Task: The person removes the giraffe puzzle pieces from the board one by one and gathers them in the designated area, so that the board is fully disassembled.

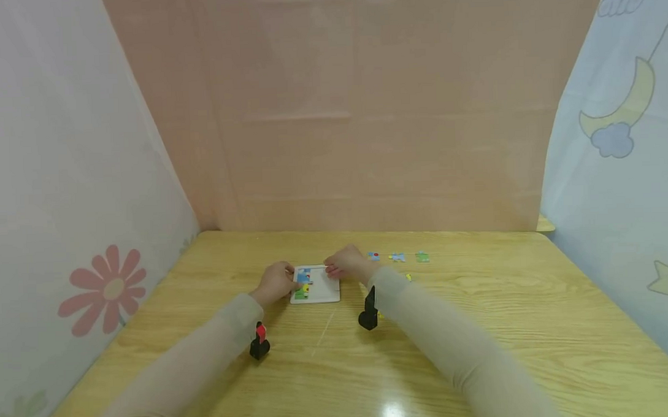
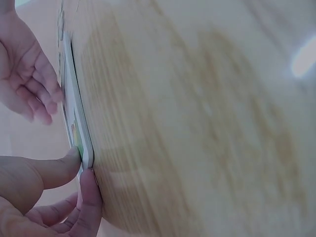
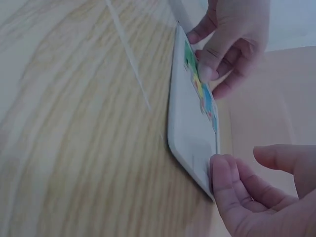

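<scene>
A white puzzle board (image 1: 327, 291) lies on the table, its left side filled with joined pieces (image 1: 302, 290) in blue, yellow and green. My left hand (image 1: 276, 281) pinches the board's left edge; the left wrist view shows the thumb (image 2: 74, 154) on top and a finger (image 2: 90, 190) against the side. At the opposite edge is my right hand (image 1: 349, 263). In the right wrist view its fingertips (image 3: 220, 170) are against the board's rim, while the thumb (image 3: 271, 155) stays apart from it. Nothing is visible between that thumb and the fingers.
Loose puzzle pieces lie right of the board: a blue one with red (image 1: 374, 256), a light blue one (image 1: 398, 257) and a green one (image 1: 422, 257). A yellow piece (image 1: 409, 277) shows beside the right sleeve. The wooden table (image 1: 480, 289) meets a tan backdrop behind.
</scene>
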`<state>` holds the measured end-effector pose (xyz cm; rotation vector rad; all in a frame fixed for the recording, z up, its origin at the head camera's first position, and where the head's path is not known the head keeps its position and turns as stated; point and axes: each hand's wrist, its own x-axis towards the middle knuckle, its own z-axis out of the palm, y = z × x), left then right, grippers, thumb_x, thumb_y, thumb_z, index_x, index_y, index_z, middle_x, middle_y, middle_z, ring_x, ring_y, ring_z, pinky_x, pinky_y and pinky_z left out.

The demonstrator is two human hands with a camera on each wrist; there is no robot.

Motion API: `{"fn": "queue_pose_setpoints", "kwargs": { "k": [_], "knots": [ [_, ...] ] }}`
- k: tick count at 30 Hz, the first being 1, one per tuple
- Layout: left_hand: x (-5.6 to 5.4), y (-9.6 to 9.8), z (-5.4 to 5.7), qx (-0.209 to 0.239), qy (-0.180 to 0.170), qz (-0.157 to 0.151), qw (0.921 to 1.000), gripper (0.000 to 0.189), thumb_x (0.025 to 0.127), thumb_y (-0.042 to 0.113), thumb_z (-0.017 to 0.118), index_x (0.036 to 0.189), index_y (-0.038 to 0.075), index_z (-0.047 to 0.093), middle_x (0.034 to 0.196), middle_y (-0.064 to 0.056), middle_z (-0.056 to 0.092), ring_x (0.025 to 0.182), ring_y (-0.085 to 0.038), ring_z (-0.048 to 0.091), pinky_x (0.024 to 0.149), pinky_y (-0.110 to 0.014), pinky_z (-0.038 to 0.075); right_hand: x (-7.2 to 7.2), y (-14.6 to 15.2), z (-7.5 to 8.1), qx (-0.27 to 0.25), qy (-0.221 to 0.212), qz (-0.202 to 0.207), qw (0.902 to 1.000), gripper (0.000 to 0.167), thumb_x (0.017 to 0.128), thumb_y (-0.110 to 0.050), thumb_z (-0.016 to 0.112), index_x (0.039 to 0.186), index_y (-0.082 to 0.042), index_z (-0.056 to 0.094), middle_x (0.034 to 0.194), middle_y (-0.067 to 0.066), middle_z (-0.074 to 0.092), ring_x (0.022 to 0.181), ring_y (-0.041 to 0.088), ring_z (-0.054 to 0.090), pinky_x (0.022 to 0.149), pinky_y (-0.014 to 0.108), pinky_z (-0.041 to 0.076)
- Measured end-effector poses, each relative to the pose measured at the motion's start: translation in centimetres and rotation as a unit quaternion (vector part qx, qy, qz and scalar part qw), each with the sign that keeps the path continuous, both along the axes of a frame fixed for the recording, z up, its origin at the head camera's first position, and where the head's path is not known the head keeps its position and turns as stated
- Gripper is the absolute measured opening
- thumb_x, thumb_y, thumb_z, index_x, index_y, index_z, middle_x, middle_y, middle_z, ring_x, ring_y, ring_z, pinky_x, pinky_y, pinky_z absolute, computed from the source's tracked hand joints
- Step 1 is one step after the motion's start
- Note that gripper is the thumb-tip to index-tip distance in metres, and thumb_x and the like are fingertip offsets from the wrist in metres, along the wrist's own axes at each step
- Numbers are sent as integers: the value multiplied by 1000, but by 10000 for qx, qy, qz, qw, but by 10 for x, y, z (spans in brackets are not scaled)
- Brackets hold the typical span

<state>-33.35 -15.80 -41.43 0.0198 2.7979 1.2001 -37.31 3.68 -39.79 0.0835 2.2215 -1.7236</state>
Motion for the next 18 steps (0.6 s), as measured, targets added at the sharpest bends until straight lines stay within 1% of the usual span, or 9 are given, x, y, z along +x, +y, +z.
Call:
{"fn": "queue_pose_setpoints", "kwargs": {
  "k": [5, 8, 13, 16, 18],
  "knots": [
    [-4, -2, 3, -92, -36, -96, 9999, 53, 83, 10, 76, 129, -6, 54, 99, -15, 63, 53, -9, 50, 47, -19, 43, 1, -19, -2, 167, 89, -224, 9996, 30, 89, -4, 67, 112, 13, 62, 92, 20, 72, 70, 19, 71, 73, 30, 59],
    [-6, -3, 3, -158, 1, -166, 9997, 55, 83, 10, 76, 130, -7, 53, 99, -14, 64, 53, -9, 49, 46, -18, 42, 1, -27, -1, 330, 152, -397, 9986, 35, 86, -2, 69, 116, 14, 58, 92, 22, 72, 69, 20, 71, 73, 30, 60],
    [-7, -3, 1, -238, 64, -202, 9995, 56, 84, 10, 76, 131, -7, 53, 91, -11, 63, 52, -9, 50, 46, -18, 42, -1, -37, 3, 769, 101, -648, 9949, 41, 84, -2, 71, 119, 12, 56, 83, 19, 72, 60, 19, 68, 67, 31, 60],
    [-6, -2, 1, -251, 66, -190, 9995, 54, 84, 10, 76, 130, -6, 54, 87, -9, 61, 52, -9, 50, 46, -18, 42, 0, -40, 4, 967, 70, -748, 9925, 37, 83, -2, 72, 114, 11, 60, 78, 16, 71, 57, 19, 66, 63, 31, 59],
    [-5, -1, 1, -257, 75, -185, 9995, 53, 84, 10, 76, 129, -6, 55, 85, -8, 60, 51, -9, 50, 46, -18, 41, 1, -43, 2, 1015, 120, -704, 9923, 32, 82, -3, 74, 108, 11, 63, 75, 14, 70, 56, 18, 66, 60, 29, 59]
  ]
}}
